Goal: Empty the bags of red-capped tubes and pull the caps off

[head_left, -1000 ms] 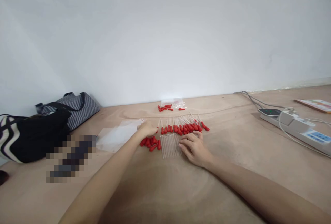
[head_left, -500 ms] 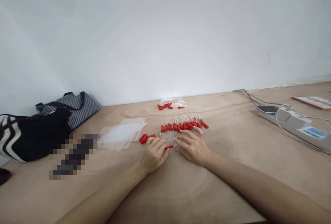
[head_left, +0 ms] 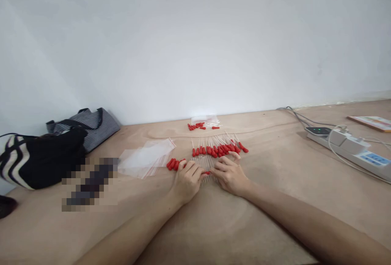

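Note:
My left hand (head_left: 190, 178) pinches a small red rubber bulb (head_left: 207, 172) just above the table. My right hand (head_left: 230, 174) has its thumb and fingers closed at the bulb's other end, on a clear dropper tube that its fingers now hide. Beneath and between the hands lies a row of bare clear dropper tubes (head_left: 205, 161). Beyond them several droppers with red bulbs (head_left: 220, 150) lie side by side, bulbs toward me. A small heap of loose red bulbs (head_left: 173, 164) is beside my left knuckles, partly covered by them.
Clear zip bags (head_left: 148, 159) lie fanned out at the left. A further bag (head_left: 205, 120) with loose red bulbs (head_left: 195, 126) sits near the wall. A black bag (head_left: 58, 159) and striped bag (head_left: 104, 128) are far left; a power strip (head_left: 351, 146) with cables is right.
My hands have come closer together, the left moving right with the red bulb. The tube seen between bulb and right fingers is now hidden. The view has shifted slightly.

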The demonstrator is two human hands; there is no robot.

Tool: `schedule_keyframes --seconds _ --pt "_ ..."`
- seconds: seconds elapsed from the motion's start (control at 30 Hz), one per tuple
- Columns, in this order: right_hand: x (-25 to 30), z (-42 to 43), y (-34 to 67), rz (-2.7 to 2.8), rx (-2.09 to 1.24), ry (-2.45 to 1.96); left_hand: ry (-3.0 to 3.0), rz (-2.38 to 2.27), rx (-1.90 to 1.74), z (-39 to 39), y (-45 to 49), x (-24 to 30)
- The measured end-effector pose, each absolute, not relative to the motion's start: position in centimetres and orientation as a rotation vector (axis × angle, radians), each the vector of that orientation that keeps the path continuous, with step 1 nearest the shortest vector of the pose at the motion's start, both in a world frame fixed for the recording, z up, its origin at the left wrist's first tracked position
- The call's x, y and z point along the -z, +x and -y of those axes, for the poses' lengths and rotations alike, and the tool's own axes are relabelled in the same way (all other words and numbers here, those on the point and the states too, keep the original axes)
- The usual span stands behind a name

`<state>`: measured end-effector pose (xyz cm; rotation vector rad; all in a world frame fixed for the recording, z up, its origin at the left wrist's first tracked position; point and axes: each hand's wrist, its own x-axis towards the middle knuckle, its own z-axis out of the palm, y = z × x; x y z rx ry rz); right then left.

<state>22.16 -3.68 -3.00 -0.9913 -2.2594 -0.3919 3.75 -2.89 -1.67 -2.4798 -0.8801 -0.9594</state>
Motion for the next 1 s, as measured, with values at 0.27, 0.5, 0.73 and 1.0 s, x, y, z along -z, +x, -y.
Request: schedule_keyframes --seconds 0.27,0.5,0.73,1.0 --pt "2.9 4.1 22.4 2.234 0.341 -0.968 -2.44 0.908 0.875 3.4 3.6 1.6" --pt "2.7 4.2 22.5 2.245 0.317 -0.977 -2.445 0.889 0.892 3.6 3.7 1.7" --pt "2.4 4.0 23.7 2.208 0.277 -1.001 -2.414 0.957 0.972 3.6 2.7 1.0" --pt "2.2 3.2 23.7 2.091 0.235 -1.381 -2.421 1.65 1.168 0.9 -0.9 -1.6"
